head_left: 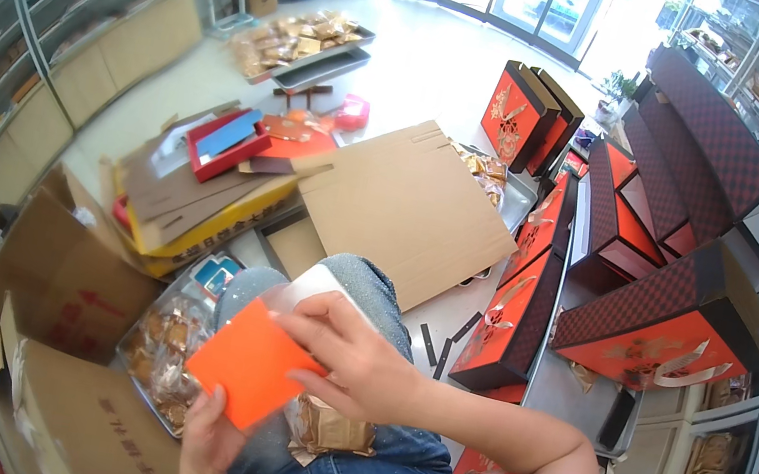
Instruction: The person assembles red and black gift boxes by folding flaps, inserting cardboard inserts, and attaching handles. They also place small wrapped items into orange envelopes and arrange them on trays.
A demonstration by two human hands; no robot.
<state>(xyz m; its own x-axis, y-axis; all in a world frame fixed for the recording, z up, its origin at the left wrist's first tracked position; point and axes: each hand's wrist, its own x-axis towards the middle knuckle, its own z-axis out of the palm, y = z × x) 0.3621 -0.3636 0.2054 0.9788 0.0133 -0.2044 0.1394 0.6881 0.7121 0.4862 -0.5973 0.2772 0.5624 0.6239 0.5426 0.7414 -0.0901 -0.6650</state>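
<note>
A bright orange square of paper or card [246, 361] is held up over my lap. My left hand [210, 436], with a beaded bracelet at the wrist, pinches its lower edge. The fingers of my right hand [354, 354] grip its upper right side. Behind it shows a whitish flat sheet [325, 286], partly hidden by my right hand; what it is I cannot tell. A gold-wrapped packet [330, 429] lies on my lap under my right forearm. Beside my left knee stands a metal tray [132, 383] of clear-bagged, brown-gold packets.
Open cardboard cartons [65, 405] stand at my left. A flat cardboard sheet [404, 211] lies ahead. Orange-and-black gift boxes [512, 321] line the right, beside larger checked boxes [669, 324]. Further off are a red box [227, 149] on stacked cardboard and a tray of packets [302, 41].
</note>
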